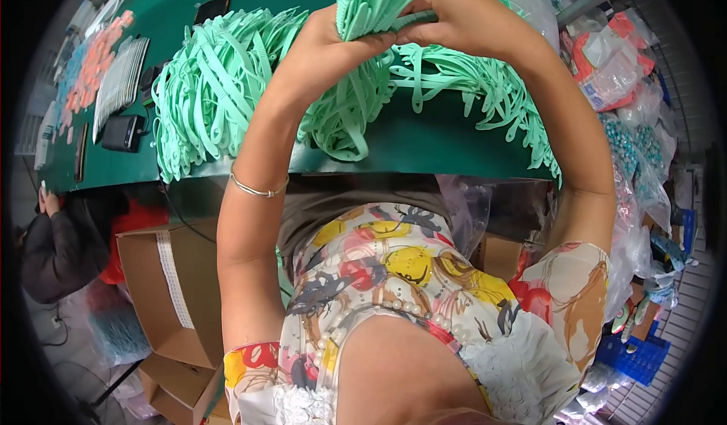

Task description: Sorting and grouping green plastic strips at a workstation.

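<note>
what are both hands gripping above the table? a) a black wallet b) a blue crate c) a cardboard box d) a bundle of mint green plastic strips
d: the left hand and right hand close together around a bundle of mint green plastic strips, above the larger heap on the green table.

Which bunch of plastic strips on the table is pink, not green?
The small pile of pink strips at the table's far left edge; the big heap by the hands and the held bundle are mint green.

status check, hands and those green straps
Left hand and right hand both shut on strap bundle. Big strap pile on green table beneath. Nothing blocking.
</note>
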Available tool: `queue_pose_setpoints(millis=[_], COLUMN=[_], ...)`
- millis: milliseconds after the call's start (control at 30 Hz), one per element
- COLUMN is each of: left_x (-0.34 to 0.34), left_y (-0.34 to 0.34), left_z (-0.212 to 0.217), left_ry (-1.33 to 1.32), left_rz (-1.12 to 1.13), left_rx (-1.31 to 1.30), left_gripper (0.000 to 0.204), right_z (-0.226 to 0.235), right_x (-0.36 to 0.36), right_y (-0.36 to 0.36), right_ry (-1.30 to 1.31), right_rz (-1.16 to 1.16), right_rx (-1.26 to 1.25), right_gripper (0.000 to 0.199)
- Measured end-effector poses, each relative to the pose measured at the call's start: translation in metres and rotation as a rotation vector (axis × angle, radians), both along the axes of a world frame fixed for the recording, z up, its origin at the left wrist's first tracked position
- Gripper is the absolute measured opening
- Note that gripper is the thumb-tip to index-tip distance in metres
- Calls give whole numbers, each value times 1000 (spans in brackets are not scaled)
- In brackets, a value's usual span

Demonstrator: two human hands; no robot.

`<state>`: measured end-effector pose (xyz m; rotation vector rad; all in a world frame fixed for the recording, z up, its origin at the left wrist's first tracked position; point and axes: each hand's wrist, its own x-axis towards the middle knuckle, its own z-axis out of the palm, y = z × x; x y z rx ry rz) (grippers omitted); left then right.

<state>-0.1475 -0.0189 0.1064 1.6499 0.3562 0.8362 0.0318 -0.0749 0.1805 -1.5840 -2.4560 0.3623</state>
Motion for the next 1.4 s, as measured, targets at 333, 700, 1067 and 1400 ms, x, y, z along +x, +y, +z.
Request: queue_pose_setpoints(millis=[333,700,1067,1400], left_x=[-2,23,19,9], left_y=[14,18,5,9], left_z=[-3,2,-2,-3], left_ry=[-17,84,96,29], left_rz=[26,-125,-69,-108], left_rx=[-163,-355,-416,-341], left_gripper=[12,24,22,33], right_z=[-119,-67,-91,-130], right_x=[89,42,6,56], right_y=[5,-38,-56,-32], right_ry=[-195,401,304,-142], right_rz=[-308,-451,-136,-448], right_rx=[95,501,690,443], right_gripper=[19,20,27,13])
